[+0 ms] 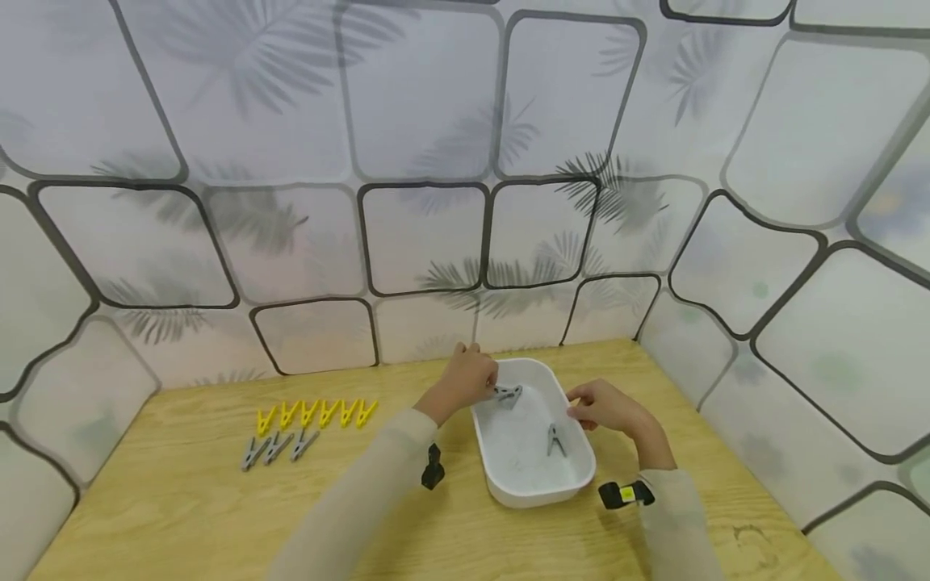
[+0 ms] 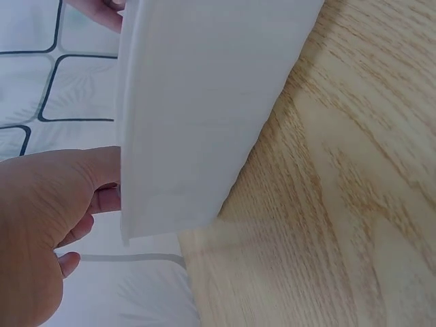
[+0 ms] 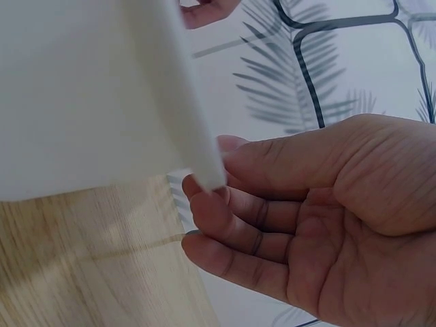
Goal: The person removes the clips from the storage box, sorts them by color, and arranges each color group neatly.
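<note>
A white plastic tub (image 1: 479, 452) stands on the table, with grey clothespins inside. My left hand (image 1: 468, 378) reaches over its left rim, thumb and fingers pinching a grey clothespin (image 1: 510, 395) near the far left corner. In the left wrist view the tub wall hides the fingertips of that left hand (image 2: 48, 211). Another grey clothespin (image 1: 555, 440) lies on the tub's floor, toward the right. At the right rim, my right hand (image 1: 609, 407) grips the tub's edge; in the right wrist view the right hand (image 3: 313, 218) has thumb and fingers around the rim.
On the left of the wooden table (image 1: 182, 516), several yellow clothespins (image 1: 327, 413) stand in a row. Grey clothespins (image 1: 278, 448) lie in a shorter row in front of them. A patterned curtain (image 1: 421, 242) surrounds the table's back and sides.
</note>
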`<state>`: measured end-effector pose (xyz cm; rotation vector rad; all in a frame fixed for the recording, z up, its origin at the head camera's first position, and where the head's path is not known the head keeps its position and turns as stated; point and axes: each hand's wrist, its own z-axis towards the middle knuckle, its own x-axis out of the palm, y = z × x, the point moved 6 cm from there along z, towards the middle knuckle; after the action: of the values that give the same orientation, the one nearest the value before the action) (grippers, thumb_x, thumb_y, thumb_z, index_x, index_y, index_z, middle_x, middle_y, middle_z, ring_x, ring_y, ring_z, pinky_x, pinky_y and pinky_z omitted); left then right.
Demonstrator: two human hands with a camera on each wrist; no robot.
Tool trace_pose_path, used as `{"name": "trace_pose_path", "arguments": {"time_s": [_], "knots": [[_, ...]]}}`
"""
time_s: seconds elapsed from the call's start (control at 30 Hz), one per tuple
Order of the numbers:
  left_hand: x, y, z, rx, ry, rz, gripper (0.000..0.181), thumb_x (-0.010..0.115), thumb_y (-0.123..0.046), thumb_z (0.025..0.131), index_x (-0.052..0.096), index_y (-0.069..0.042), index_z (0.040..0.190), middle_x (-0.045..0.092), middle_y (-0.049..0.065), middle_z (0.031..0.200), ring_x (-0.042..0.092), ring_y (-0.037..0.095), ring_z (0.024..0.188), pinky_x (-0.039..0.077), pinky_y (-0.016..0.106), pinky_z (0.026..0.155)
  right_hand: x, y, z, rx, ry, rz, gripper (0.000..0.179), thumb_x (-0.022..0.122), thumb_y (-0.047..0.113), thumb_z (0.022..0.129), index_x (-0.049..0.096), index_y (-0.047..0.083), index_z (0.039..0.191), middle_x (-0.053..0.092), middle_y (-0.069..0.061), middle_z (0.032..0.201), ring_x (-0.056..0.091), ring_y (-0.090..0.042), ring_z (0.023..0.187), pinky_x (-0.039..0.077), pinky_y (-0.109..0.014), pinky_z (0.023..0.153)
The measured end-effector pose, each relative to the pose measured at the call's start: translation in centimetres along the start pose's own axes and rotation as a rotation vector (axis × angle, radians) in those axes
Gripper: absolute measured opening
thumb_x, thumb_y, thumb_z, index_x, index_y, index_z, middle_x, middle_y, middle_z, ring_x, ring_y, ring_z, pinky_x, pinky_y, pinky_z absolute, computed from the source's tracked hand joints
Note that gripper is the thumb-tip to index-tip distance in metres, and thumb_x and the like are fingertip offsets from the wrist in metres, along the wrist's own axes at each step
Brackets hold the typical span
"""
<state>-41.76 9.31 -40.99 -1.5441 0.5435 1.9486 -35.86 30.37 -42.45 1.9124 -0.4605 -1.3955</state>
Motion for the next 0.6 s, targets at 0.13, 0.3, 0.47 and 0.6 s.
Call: {"name": "trace_pose_path", "arguments": {"time_s": [0.13, 0.3, 0.47, 0.6], "knots": [[-0.5, 0.1, -0.4, 0.019, -0.043, -0.012, 0.010, 0.079, -0.013, 0.082, 0.073, -0.019, 0.075, 0.072, -0.007, 0.079, 0.045, 0.015, 0.072, 0.027, 0.034, 0.076, 0.1, -0.1, 0.0, -0.004, -0.007, -0.002, 0.031, 0.061, 0.004, 0.097, 0.064, -0.013, 0.123, 0.063, -0.002, 0.071, 0.056, -0.013, 0.066, 0.051, -0.034, 0.066], [-1.0, 0.3, -0.7, 0.025, -0.068, -0.022, 0.012, 0.077, -0.014, 0.084, 0.072, -0.020, 0.075, 0.070, -0.007, 0.076, 0.043, 0.014, 0.072, 0.025, 0.034, 0.075, 0.0, -0.1, 0.0, -0.004, -0.005, 0.014, 0.030, 0.062, 0.004, 0.097, 0.064, -0.013, 0.122, 0.062, -0.002, 0.071, 0.056, -0.014, 0.066, 0.051, -0.033, 0.066], [-1.4, 0.5, -1.2, 0.025, -0.095, -0.043, 0.006, 0.078, -0.019, 0.087, 0.075, -0.020, 0.081, 0.069, -0.007, 0.077, 0.048, 0.014, 0.075, 0.033, 0.036, 0.079, 0.1, -0.2, -0.1, -0.003, 0.003, 0.004, 0.030, 0.062, 0.004, 0.097, 0.065, -0.012, 0.122, 0.060, -0.001, 0.069, 0.055, -0.014, 0.066, 0.050, -0.034, 0.065], [-1.9, 0.7, -1.7, 0.020, -0.151, -0.083, 0.006, 0.078, -0.020, 0.087, 0.076, -0.020, 0.081, 0.069, -0.006, 0.075, 0.047, 0.014, 0.074, 0.033, 0.037, 0.079, 0.2, -0.1, -0.1, 0.002, 0.000, -0.004, 0.031, 0.062, 0.005, 0.097, 0.065, -0.012, 0.123, 0.060, -0.001, 0.070, 0.055, -0.014, 0.067, 0.051, -0.035, 0.067]]}}
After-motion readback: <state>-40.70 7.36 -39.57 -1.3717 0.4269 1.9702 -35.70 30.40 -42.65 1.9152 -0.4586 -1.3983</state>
